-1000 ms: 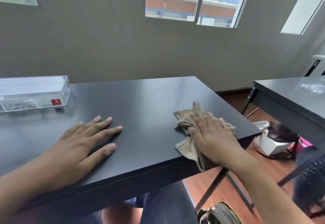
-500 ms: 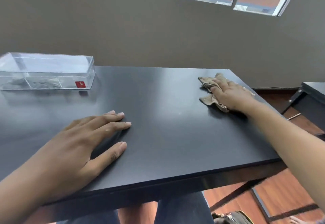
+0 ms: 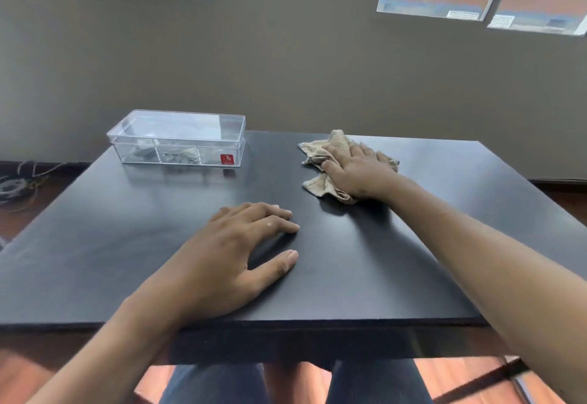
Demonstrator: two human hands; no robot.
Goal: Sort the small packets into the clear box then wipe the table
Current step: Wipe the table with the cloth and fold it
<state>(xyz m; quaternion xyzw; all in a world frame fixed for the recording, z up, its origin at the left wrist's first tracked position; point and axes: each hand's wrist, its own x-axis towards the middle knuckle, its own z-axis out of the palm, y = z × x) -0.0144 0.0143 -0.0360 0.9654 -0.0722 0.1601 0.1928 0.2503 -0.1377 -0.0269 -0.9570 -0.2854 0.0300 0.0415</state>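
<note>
A crumpled beige cloth (image 3: 317, 157) lies on the black table (image 3: 127, 245) near its far edge, right of the middle. My right hand (image 3: 357, 170) presses flat on the cloth, fingers pointing left. A clear lidded box (image 3: 179, 138) with a red label stands at the far left of the table; small grey packets show through its wall. My left hand (image 3: 228, 264) rests palm down on the bare tabletop near the front, fingers spread, holding nothing.
A grey wall with windows rises right behind the table. Cables lie on the wooden floor (image 3: 19, 187) to the left. My knees show under the front edge.
My right hand has slid the cloth from the table's right front corner to the far edge and then leftward toward the box. My left hand stayed flat in place. The view swung left.
</note>
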